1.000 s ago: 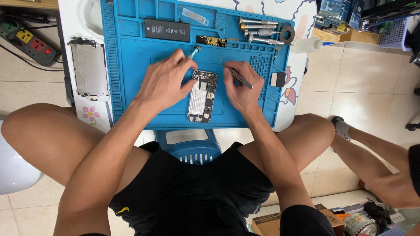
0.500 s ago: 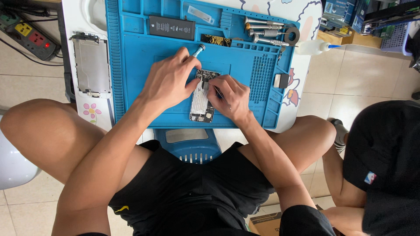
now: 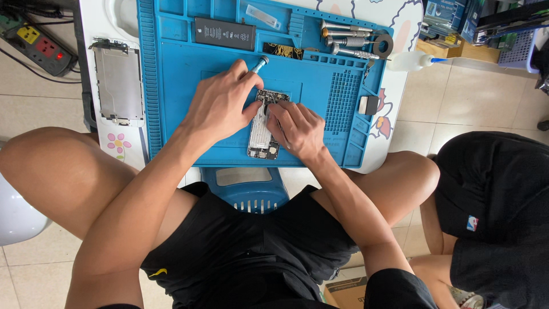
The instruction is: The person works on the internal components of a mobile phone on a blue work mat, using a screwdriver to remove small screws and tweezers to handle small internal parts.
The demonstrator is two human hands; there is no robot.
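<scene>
Head view: left hand (image 3: pixel 220 106) closes around a small screwdriver (image 3: pixel 260 63), its tip at the top of the opened phone chassis (image 3: pixel 263 127). Right hand (image 3: pixel 297 129) presses on that chassis, fingers curled; whether it pinches a tool I cannot tell. Phone lies mid blue repair mat (image 3: pixel 171 86), black battery (image 3: pixel 224 33) above, detached screen panel (image 3: pixel 119 83) well left. Judged: internals being unfastened; steady tip needed.

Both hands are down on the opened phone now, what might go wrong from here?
The left hand works a blue-tipped screwdriver into the opened silver phone body; a slip might gouge its parts. The right hand covers the phone's side, hiding work. Any loosened screw may roll off the blue silicone repair mat.
</scene>
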